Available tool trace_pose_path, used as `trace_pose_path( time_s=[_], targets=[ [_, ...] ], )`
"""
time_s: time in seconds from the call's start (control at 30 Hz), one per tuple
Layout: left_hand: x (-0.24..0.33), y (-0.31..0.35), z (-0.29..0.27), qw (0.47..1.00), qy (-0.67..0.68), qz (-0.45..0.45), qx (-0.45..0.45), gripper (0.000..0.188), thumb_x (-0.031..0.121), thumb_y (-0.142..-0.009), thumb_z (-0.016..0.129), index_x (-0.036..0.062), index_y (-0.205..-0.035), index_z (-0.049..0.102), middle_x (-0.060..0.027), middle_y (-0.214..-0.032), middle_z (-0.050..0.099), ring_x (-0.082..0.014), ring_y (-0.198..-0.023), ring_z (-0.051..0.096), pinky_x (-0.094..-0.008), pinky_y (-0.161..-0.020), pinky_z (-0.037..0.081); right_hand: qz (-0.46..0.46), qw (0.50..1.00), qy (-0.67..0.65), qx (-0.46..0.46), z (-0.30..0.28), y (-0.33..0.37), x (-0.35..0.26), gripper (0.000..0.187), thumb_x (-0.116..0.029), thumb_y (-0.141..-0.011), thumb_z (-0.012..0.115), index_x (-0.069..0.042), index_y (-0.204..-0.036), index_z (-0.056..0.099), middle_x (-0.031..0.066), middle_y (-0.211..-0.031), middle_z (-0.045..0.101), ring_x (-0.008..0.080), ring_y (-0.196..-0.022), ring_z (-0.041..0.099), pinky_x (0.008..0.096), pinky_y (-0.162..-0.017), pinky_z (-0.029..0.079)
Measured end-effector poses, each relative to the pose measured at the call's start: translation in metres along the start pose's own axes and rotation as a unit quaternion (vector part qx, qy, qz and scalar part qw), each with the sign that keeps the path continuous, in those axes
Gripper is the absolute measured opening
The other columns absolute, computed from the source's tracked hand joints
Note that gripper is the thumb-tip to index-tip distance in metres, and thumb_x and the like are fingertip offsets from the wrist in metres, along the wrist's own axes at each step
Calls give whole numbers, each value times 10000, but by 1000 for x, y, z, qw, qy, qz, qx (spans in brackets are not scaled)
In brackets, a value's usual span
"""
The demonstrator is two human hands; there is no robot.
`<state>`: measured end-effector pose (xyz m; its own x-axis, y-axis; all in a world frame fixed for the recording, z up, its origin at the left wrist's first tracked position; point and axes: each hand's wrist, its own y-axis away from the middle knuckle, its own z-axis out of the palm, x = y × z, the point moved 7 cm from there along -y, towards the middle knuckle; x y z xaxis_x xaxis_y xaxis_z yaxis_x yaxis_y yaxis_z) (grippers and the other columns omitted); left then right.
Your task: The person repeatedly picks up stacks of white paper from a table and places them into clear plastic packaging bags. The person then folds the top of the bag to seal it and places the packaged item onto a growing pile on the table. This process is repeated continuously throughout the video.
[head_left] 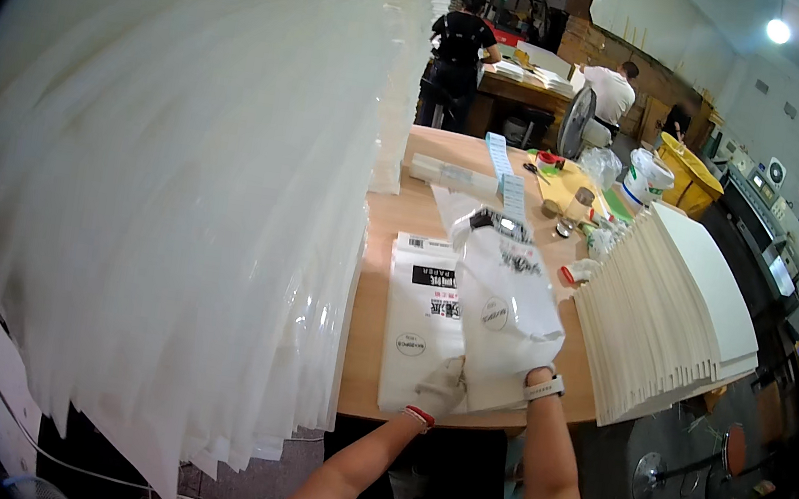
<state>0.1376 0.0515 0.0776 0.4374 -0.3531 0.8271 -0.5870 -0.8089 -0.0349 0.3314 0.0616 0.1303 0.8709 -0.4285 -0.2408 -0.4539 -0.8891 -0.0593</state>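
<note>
A clear printed plastic bag (514, 300) lies lifted and puffed over a pile of similar flat white printed bags (420, 323) on the wooden table. My left hand (442, 386), in a white glove with a red cuff, is closed at the near left edge of the puffed bag, by its open end. At that bag's near right end is my right hand (538, 375), with a white band on the wrist. The bag's plastic covers most of it, and its fingers are hidden.
Tall stacked sheets in glossy plastic (221, 226) wall off the left. To the right leans a thick stack of white paper (675, 306). Scissors (537, 172), blue label strips (513, 194), a jar (577, 204) and a white bucket (647, 176) stand beyond. Several people work farther back.
</note>
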Motion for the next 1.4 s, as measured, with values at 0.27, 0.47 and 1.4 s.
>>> trace_pose_path(
  time_s=[0.27,0.47,1.4],
  targets=[
    [45,24,26,963,249,51,93,663,115,-783,577,-14,-1347,254,-227,-1181,497,-320,-1126,484,-348,-904,400,-23,999,-27,15,-39,24,13,400,-349,-747,611,-69,-1032,602,166,-1022,601,328,-955,558,405,-847,435],
    [27,65,43,993,-35,2,112,223,226,-825,534,21,-907,508,-230,-861,596,-395,-742,598,-446,-620,490,-67,997,-34,19,-27,53,-3,368,-319,-745,619,-70,-1017,609,157,-1019,601,329,-948,554,405,-855,429],
    [-56,178,2,940,-69,-98,319,638,193,-719,692,-4,-1213,339,-218,-1114,452,-368,-977,517,-416,-815,449,-306,946,-99,-52,138,166,-45,460,-325,-812,511,-86,-1205,506,145,-1211,512,318,-1119,471,418,-980,342]
  ],
)
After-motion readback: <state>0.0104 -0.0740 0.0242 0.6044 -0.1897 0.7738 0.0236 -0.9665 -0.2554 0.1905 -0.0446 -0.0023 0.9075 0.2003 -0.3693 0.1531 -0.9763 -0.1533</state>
